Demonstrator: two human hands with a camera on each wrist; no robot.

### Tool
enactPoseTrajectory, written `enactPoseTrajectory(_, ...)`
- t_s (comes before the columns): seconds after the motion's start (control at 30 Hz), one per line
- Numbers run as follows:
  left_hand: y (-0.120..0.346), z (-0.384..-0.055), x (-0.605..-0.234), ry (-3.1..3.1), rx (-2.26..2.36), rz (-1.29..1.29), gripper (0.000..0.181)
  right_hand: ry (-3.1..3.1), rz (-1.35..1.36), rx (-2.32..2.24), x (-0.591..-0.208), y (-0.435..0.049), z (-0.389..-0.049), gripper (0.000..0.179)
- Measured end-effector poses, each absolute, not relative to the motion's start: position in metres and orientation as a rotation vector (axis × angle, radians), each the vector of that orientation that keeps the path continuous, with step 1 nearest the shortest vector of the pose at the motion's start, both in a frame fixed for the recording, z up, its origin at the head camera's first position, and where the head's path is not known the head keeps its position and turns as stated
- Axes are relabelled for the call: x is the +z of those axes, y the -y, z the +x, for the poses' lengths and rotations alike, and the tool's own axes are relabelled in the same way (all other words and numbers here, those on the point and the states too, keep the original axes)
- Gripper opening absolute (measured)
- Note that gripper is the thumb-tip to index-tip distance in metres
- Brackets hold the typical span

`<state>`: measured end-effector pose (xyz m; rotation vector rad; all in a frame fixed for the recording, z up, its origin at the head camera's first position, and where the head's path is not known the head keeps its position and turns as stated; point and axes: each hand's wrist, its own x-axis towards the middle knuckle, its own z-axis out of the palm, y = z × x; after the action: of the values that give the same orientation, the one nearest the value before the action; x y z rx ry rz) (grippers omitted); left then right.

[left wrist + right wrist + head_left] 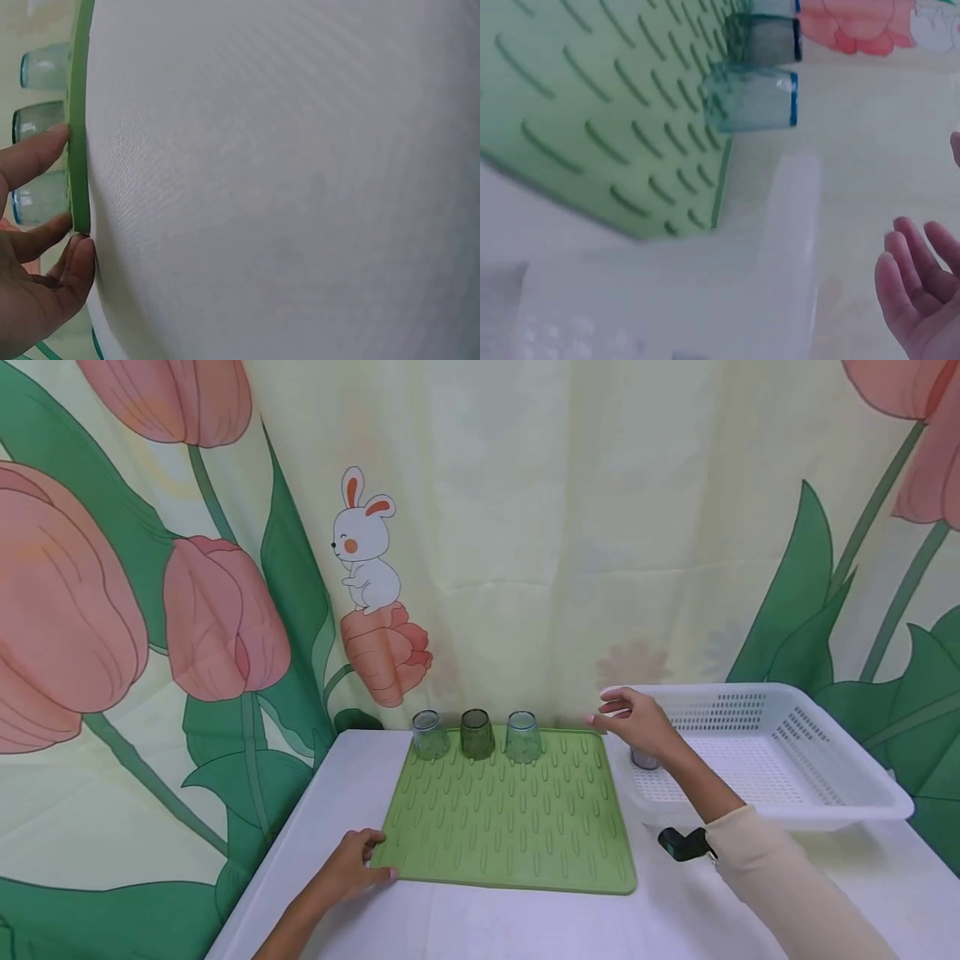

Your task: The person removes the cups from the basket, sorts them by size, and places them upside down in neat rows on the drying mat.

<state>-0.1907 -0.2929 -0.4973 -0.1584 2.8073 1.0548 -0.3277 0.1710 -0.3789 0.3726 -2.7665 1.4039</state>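
Three tinted glasses stand in a row along the back of a green ridged mat: a pale teal glass, a dark grey-green glass and a blue-rimmed glass. My left hand rests at the mat's front left corner, thumb on the front edge and fingertips along the left side. Over the left rim of a white basket, my right hand hovers with loosely bent fingers and nothing between them. Below its wrist, another glass shows inside the basket, mostly hidden by the arm.
The white perforated basket stands right of the mat on a white-covered table. Behind hangs a curtain printed with tulips and a rabbit. A black device sits by the right sleeve.
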Motion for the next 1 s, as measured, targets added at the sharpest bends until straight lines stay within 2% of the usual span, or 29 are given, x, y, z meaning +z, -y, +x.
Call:
enactPoseTrajectory(0.33,0.291,-0.191,-0.494,-2.812,1.029,-0.143,0.068,2.814,0.205,1.336,-0.392,-0.217,-0.334,0.076)
enactPoseTrajectory(0.57,0.288,-0.193,-0.492,-2.805,1.040,-0.149,0.067,2.892,0.056,1.294,-0.400,-0.242,-0.343,0.094)
enactPoseTrajectory(1.0,0.275,-0.200,-0.477,-2.918,0.966,-0.073,0.060,3.042,-0.004,1.314,-0.418,-0.259,-0.349,0.107)
